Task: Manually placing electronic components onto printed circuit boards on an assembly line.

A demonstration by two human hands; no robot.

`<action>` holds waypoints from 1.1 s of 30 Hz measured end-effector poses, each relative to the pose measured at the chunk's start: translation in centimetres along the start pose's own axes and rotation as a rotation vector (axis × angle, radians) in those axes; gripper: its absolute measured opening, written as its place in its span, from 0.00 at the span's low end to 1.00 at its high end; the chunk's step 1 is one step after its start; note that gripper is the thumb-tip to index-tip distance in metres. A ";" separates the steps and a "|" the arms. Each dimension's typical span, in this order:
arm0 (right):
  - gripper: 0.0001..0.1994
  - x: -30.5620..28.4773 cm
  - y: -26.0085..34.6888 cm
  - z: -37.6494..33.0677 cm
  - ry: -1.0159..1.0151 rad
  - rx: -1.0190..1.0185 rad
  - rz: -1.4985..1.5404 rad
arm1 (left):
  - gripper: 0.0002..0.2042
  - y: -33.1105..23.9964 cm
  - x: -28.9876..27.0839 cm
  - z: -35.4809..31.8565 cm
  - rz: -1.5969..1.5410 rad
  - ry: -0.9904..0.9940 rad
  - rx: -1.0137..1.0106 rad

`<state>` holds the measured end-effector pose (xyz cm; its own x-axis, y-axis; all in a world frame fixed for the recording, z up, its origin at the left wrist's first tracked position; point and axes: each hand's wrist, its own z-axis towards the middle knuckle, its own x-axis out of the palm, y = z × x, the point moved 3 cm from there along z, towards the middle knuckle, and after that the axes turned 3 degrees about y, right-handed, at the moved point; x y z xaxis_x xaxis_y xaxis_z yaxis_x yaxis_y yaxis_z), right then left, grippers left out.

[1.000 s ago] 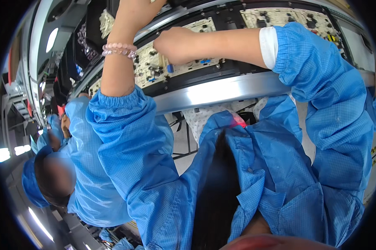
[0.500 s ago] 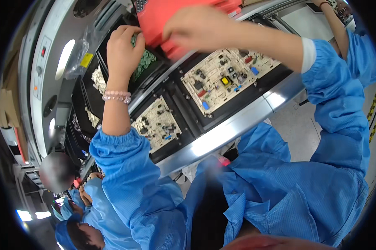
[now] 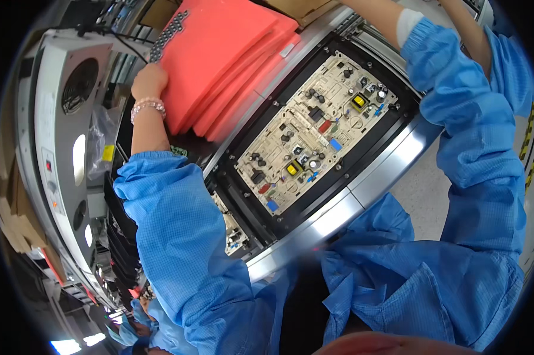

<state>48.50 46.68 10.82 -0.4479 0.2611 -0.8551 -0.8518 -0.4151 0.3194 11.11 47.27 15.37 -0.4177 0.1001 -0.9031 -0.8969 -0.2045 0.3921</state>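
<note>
My left hand (image 3: pixel 150 81), with a beaded bracelet at the wrist, is at the left edge of a stack of red sheets (image 3: pixel 219 65). Its fingers are mostly hidden, so I cannot tell if they grip anything. Just beyond it, a strip of small dark round parts (image 3: pixel 169 36) lies along the stack's far left edge. My right forearm (image 3: pixel 376 18) reaches out past the top edge, which puts that hand out of view. Between my arms sits a cream circuit board (image 3: pixel 305 127) with yellow, blue and red components, in a black frame (image 3: pixel 338 171).
A second board (image 3: pixel 231 228) shows partly beside my left sleeve. Green parts (image 3: pixel 179 151) peek out below the red stack. A white fan housing (image 3: pixel 57 136) stands at left, a clear bag (image 3: pixel 101 139) by it. A metal rail (image 3: pixel 362 192) runs in front. Other people work nearby.
The view has shifted toward the red stack. My left hand has left the bin of green parts for the stack's left edge. My right hand has moved off the stack and out of view.
</note>
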 end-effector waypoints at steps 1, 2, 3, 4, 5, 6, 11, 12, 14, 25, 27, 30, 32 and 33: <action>0.14 -0.2 0.4 0.1 0.049 -0.010 0.031 | 0.16 -0.3 0.0 0.5 0.008 -0.005 -0.023; 0.14 0.9 -0.7 1.1 0.047 0.006 0.033 | 0.16 -0.8 -0.3 0.7 0.020 -0.015 -0.047; 0.14 2.7 -2.9 2.7 -0.030 0.044 -0.007 | 0.16 -2.2 -1.0 0.8 0.005 -0.002 -0.050; 0.14 4.3 -4.2 4.5 -0.106 0.063 -0.038 | 0.16 -2.2 -0.9 1.2 0.014 0.000 -0.047; 0.14 5.6 -4.6 6.1 -0.104 0.056 -0.022 | 0.17 -1.4 -0.6 1.7 0.010 -0.030 -0.039; 0.14 6.4 -5.1 7.2 -0.073 0.131 -0.022 | 0.17 -1.0 -0.4 2.2 0.002 -0.064 -0.025; 0.14 7.8 -5.3 7.4 -0.321 0.321 0.226 | 0.17 -0.6 0.3 2.7 -0.042 -0.126 0.008; 0.15 7.3 -5.7 7.6 -0.291 0.273 0.038 | 0.17 -1.2 -0.2 2.5 -0.070 -0.168 0.015; 0.16 6.0 -5.9 7.9 -0.259 0.215 -0.145 | 0.18 -0.9 -1.3 2.7 -0.138 -0.131 -0.011; 0.19 8.9 -3.3 10.1 0.113 0.198 0.048 | 0.20 0.9 -1.9 0.7 -0.238 -0.179 -0.130; 0.17 11.2 -8.1 9.3 -0.070 0.194 0.029 | 0.21 -1.4 -2.4 2.4 -0.244 -0.101 -0.074; 0.14 10.9 -7.9 7.5 -0.211 0.125 0.014 | 0.22 -1.4 -1.8 2.3 -0.314 0.017 -0.060; 0.12 8.4 -2.7 5.9 -0.143 0.056 0.011 | 0.21 1.8 -0.7 0.8 -0.389 0.057 -0.053; 0.10 6.0 0.0 4.7 -0.121 0.022 0.002 | 0.20 4.7 0.8 1.5 -0.517 0.061 -0.070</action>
<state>44.53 52.34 7.66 -0.4782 0.3639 -0.7993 -0.8559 -0.3972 0.3312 6.37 47.85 16.71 0.0879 0.1491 -0.9849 -0.9709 -0.2081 -0.1182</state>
